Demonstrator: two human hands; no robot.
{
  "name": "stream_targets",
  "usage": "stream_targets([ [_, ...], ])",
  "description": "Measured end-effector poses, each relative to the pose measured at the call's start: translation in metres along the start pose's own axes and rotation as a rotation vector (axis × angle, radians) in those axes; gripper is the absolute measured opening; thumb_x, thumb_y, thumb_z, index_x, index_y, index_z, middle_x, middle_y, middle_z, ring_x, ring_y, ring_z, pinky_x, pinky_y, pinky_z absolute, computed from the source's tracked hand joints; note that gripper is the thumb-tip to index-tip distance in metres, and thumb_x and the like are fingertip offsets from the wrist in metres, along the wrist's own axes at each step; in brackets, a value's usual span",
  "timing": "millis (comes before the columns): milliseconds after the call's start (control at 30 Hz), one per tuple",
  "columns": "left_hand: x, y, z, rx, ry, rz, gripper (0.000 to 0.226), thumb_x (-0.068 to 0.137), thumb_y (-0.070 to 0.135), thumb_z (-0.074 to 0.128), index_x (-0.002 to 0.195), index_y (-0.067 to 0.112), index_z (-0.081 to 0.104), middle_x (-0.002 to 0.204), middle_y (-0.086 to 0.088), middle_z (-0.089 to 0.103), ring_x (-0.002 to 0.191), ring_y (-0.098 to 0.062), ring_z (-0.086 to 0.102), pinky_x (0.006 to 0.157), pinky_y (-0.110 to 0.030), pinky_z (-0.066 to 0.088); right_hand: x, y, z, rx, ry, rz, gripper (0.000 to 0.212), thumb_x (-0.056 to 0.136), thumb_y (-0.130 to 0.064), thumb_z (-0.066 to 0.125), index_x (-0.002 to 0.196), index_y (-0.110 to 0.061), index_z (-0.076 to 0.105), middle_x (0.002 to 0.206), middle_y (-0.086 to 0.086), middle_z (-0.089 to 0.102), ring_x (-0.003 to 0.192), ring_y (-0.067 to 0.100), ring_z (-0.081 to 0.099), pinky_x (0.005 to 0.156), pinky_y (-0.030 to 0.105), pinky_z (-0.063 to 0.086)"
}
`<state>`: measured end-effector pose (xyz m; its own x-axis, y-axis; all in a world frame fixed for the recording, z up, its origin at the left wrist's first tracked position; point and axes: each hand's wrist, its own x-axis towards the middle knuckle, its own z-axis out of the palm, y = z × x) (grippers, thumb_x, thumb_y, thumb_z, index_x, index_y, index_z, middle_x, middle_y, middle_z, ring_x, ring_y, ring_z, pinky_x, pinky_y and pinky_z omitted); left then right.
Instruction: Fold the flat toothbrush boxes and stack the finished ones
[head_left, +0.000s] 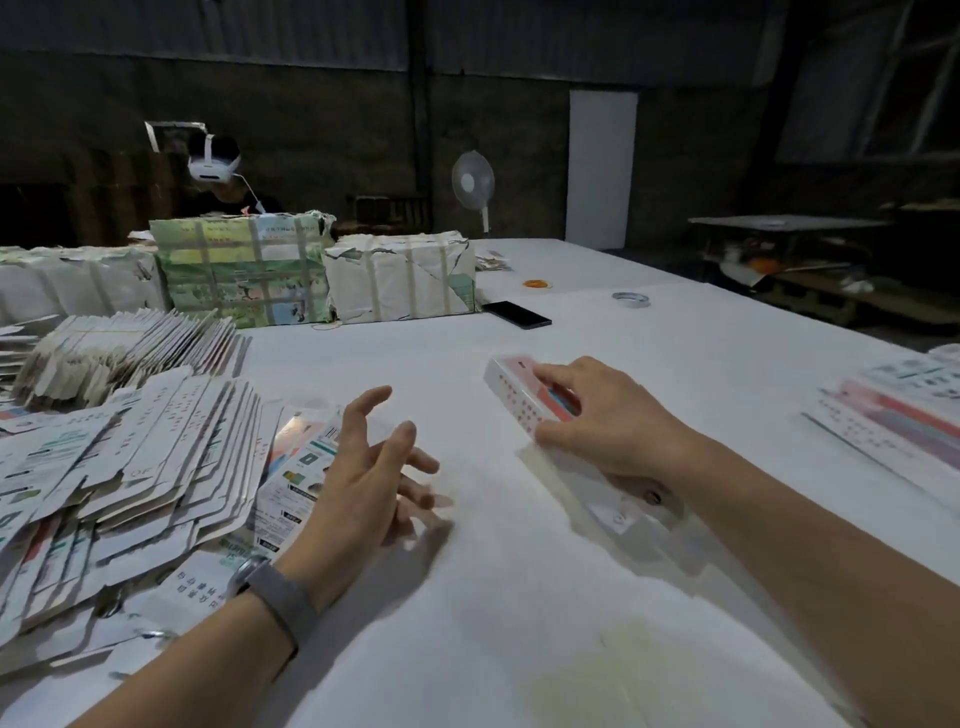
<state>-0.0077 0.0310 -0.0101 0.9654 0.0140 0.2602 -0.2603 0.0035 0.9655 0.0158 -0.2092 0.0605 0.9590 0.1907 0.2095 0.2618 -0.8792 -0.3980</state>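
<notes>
The right hand (608, 415) pinched the long folded white-and-pink cardboard toothbrush box (524, 397) one-handed, the left hand's fingers (387, 441) spread empty toward nine o'clock, so an untucked end flap risked springing open.

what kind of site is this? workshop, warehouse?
Probably a small packing workshop or warehouse: a heap of flat box blanks on a big white table, taped paper-wrapped bundles behind it, and dim bare walls with a standing fan.
</notes>
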Motion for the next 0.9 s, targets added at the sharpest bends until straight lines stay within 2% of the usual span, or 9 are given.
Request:
stream_targets([
  [133, 0.0, -0.004, 0.001, 0.048, -0.023, 0.038, 0.025, 0.104, 0.03, 0.051, 0.112, 0.054, 0.054, 0.08, -0.008, 0.071, 0.055, -0.024, 0.063, 0.04, -0.026, 0.039, -0.035, 0.072, -0.042, -0.372, -0.006, 0.238, 0.049, 0.083, -0.049, 0.061, 0.128, -0.031, 0.057, 0.114, -0.004, 0.059, 0.098, 0.02, 0.058, 0.083, 0.038, 0.052],
  [200, 0.002, -0.005, -0.001, 0.034, -0.022, 0.034, 0.025, 0.104, 0.029, 0.053, 0.109, 0.053, 0.058, 0.078, -0.01, 0.071, 0.053, -0.023, 0.063, 0.039, -0.025, 0.038, -0.057, 0.11, -0.056, -0.492, -0.017, 0.351, 0.035, 0.083, -0.045, 0.059, 0.112, -0.027, 0.058, 0.108, -0.004, 0.061, 0.094, 0.02, 0.059, 0.08, 0.038, 0.054],
  [267, 0.005, -0.01, -0.005, 0.012, -0.005, 0.015, 0.023, 0.103, 0.028, 0.054, 0.107, 0.05, 0.061, 0.076, -0.011, 0.07, 0.05, -0.022, 0.061, 0.04, -0.026, 0.039, -0.076, 0.146, -0.068, -0.558, -0.006, 0.437, 0.017, 0.082, -0.04, 0.057, 0.093, -0.026, 0.056, 0.098, -0.004, 0.058, 0.09, 0.018, 0.055, 0.071, 0.035, 0.051],
  [300, 0.007, -0.012, -0.006, 0.009, 0.001, 0.005, 0.022, 0.103, 0.028, 0.055, 0.107, 0.049, 0.062, 0.074, -0.011, 0.07, 0.048, -0.023, 0.06, 0.042, -0.027, 0.04, -0.084, 0.162, -0.073, -0.594, 0.011, 0.472, 0.015, 0.083, -0.039, 0.055, 0.091, -0.026, 0.055, 0.1, -0.005, 0.057, 0.094, 0.018, 0.053, 0.07, 0.033, 0.049],
  [400, 0.012, -0.018, -0.009, 0.021, 0.0, -0.035, 0.021, 0.102, 0.027, 0.057, 0.11, 0.045, 0.065, 0.07, -0.013, 0.068, 0.046, -0.026, 0.055, 0.047, -0.033, 0.041, -0.099, 0.202, -0.085, -0.745, 0.056, 0.528, 0.035, 0.091, -0.041, 0.05, 0.123, -0.031, 0.057, 0.131, -0.004, 0.05, 0.118, 0.024, 0.043, 0.088, 0.036, 0.046],
  [500, 0.014, -0.017, -0.012, 0.034, 0.012, -0.087, 0.02, 0.102, 0.026, 0.056, 0.112, 0.04, 0.066, 0.069, -0.013, 0.067, 0.044, -0.025, 0.052, 0.048, -0.035, 0.041, -0.099, 0.222, -0.089, -0.836, 0.112, 0.576, 0.04, 0.092, -0.041, 0.051, 0.131, -0.031, 0.054, 0.136, -0.001, 0.047, 0.123, 0.026, 0.041, 0.096, 0.039, 0.041],
  [667, 0.01, -0.01, -0.008, 0.027, 0.028, -0.12, 0.019, 0.102, 0.024, 0.054, 0.109, 0.035, 0.069, 0.069, -0.012, 0.067, 0.042, -0.022, 0.051, 0.048, -0.029, 0.042, -0.077, 0.203, -0.072, -0.651, 0.196, 0.459, 0.042, 0.091, -0.04, 0.053, 0.133, -0.034, 0.053, 0.14, -0.005, 0.046, 0.128, 0.023, 0.038, 0.102, 0.038, 0.036],
  [800, 0.001, -0.003, 0.0, 0.063, 0.008, -0.082, 0.025, 0.101, 0.013, 0.054, 0.1, 0.033, 0.07, 0.069, -0.01, 0.067, 0.044, -0.019, 0.05, 0.047, -0.023, 0.037, -0.05, 0.144, -0.044, -0.415, 0.219, 0.282, 0.037, 0.092, -0.04, 0.052, 0.127, -0.032, 0.057, 0.137, -0.008, 0.05, 0.126, 0.02, 0.042, 0.095, 0.036, 0.038],
  [900, -0.005, 0.002, 0.004, 0.272, 0.005, 0.045, 0.033, 0.098, 0.005, 0.057, 0.097, 0.035, 0.07, 0.071, -0.003, 0.069, 0.051, -0.014, 0.058, 0.042, -0.024, 0.04, -0.03, 0.084, -0.017, -0.224, 0.167, 0.156, 0.035, 0.092, -0.041, 0.053, 0.126, -0.032, 0.058, 0.133, -0.009, 0.052, 0.125, 0.017, 0.043, 0.089, 0.033, 0.039],
])
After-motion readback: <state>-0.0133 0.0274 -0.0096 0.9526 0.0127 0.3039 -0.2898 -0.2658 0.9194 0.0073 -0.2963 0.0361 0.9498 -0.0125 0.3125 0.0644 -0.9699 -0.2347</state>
